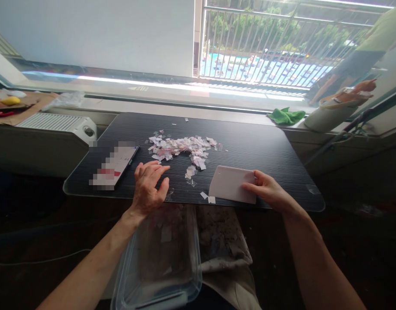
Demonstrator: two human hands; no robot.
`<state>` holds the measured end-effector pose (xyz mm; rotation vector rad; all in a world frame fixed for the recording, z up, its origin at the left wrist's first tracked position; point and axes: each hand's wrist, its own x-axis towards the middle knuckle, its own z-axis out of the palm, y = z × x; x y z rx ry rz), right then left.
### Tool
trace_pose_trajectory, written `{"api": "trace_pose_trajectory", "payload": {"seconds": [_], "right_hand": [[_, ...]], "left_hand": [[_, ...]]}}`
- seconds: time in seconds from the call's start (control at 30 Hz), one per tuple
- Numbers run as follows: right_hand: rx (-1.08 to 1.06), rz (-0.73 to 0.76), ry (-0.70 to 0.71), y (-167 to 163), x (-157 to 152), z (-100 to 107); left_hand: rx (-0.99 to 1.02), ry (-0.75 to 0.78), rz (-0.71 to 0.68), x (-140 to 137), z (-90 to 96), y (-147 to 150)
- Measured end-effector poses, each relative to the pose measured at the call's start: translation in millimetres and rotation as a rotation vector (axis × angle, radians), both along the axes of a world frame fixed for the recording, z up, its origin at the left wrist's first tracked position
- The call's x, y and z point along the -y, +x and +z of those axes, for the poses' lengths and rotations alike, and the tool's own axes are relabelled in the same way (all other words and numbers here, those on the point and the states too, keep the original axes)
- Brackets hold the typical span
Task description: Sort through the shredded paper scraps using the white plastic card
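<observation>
My right hand (pixel 270 189) grips the right edge of a flat white scraper (pixel 230 185), thumb on top, near the table's front edge. The scraper has a small hole in one corner and a curved left side. My left hand (pixel 150 183) hovers at or rests on the tabletop, fingers spread, holding nothing. Beyond both hands lies a loose pile of small torn paper pieces (pixel 181 147), white and pale pink. A few scraps (pixel 211 199) sit by the scraper's lower left corner. Below the front edge is a clear plastic box (pixel 198 262) with some scraps inside.
A phone (pixel 122 161), partly pixelated, lies on the dark table (pixel 256 142) at left. On the sill are a green cloth (pixel 286 116) and a pale pot (pixel 327 115). A white radiator (pixel 60 122) stands at left. Light fabric (pixel 230 262) lies beside the box.
</observation>
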<state>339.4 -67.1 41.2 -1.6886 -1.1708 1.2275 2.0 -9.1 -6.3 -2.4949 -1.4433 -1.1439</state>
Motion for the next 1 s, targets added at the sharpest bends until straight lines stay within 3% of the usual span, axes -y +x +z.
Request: {"api": "trace_pose_trajectory", "payload": {"seconds": [0.4,0.53,0.7,1.0], "right_hand": [[-0.073,0.041,-0.006,9,18,13],[-0.067,0.011,0.105,-3,5,11],[-0.037,0.077,0.184,-18,-22,-5],[0.0,0.145,0.048,-7,-14,-1]], "left_hand": [[0.015,-0.024,0.003,-1,-1.8,1],[0.016,-0.013,0.001,-1,-2.5,1],[0.014,-0.046,0.01,-1,-1.0,1],[0.005,-0.098,0.029,2,-0.4,4]]}}
